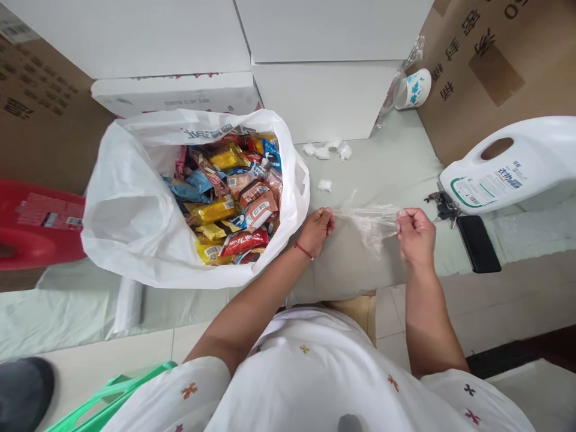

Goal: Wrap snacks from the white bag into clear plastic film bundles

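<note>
Between my two hands a thin clear plastic bag (371, 223) is stretched out sideways above the covered table. My left hand (318, 229), with a red string at the wrist, pinches one end of it. The other end is gripped in the closed fingers of my right hand (414, 233). Close to the left of my left hand stands a white carrier bag (139, 240), its mouth wide, full of small wrapped snacks (234, 207) in yellow, red, blue and brown. Small crumpled white bits (324, 185) lie just beyond the plastic.
On the right are a white detergent bottle (504, 165), keys (445, 207), a black phone (478, 244) and a large cardboard box (499, 66). White boxes (319, 96) line the back, near a paper cup (414, 89). At left sits a red container (40, 231).
</note>
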Action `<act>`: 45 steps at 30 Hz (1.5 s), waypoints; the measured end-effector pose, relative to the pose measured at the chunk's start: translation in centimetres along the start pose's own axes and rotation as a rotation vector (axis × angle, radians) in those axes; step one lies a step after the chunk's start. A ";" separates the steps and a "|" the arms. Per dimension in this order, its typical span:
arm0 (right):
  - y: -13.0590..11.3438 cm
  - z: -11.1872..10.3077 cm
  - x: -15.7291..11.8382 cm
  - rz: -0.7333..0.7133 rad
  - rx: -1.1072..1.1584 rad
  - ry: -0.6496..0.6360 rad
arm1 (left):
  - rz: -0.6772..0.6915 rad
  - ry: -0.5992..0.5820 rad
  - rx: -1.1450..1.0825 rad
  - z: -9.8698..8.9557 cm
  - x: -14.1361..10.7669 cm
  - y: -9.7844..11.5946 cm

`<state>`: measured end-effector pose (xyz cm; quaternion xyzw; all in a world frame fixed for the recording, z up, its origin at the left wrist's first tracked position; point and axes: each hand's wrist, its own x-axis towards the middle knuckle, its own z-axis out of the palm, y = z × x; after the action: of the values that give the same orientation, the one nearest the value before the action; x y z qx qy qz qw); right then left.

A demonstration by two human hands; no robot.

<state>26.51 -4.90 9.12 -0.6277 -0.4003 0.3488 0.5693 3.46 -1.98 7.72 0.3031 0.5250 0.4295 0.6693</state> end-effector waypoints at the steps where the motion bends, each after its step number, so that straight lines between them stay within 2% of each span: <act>1: 0.0 -0.9 0.8 0.011 0.040 0.017 | -0.006 -0.006 -0.016 -0.4 0.2 0.2; 5: -0.6 -2.9 2.8 -0.013 0.210 0.103 | 0.002 0.029 -0.103 -1.5 0.8 0.8; 7: -1.0 -2.5 2.7 0.002 0.270 0.086 | -0.019 -0.044 -0.106 -1.0 0.6 0.7; 10: -1.4 -0.7 2.0 0.056 0.317 0.053 | -0.169 -0.172 -0.106 0.9 -0.1 -0.2; 14: -1.6 0.9 1.3 0.123 0.456 0.050 | -0.431 -0.131 -0.173 3.9 -0.4 -1.3; 16: -1.7 0.9 1.2 0.174 0.528 0.039 | -0.486 -0.108 -0.256 4.9 0.0 -1.3; 20: -1.6 0.3 1.0 0.237 0.572 0.038 | -0.413 -0.060 -0.356 5.7 1.2 -0.7; 24: -1.2 0.3 0.6 0.243 0.549 0.079 | -0.290 -0.029 -0.234 5.5 1.5 -0.6; 27: -1.0 -0.1 0.6 0.178 0.448 0.102 | -0.249 -0.049 -0.170 4.4 1.2 -0.6; 31: -1.1 -1.4 1.1 0.113 0.319 0.121 | -0.202 -0.156 -0.159 1.9 1.1 0.1; 34: -1.5 -1.9 1.4 0.091 0.320 0.110 | -0.162 -0.141 -0.249 0.4 1.3 0.6; 37: -1.8 -1.0 1.1 0.112 0.344 0.071 | -0.232 -0.130 -0.411 0.4 1.2 0.5; 41: -1.4 1.4 0.2 0.196 0.386 0.041 | -0.421 -0.196 -0.505 1.9 -0.3 -0.5; 45: -0.7 2.7 -0.5 0.223 0.438 0.089 | -0.388 -0.123 -0.399 2.9 -2.1 -1.7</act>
<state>23.82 -4.12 9.54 -0.5444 -0.2178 0.4599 0.6669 6.53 -4.46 7.94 0.0846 0.4367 0.3690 0.8161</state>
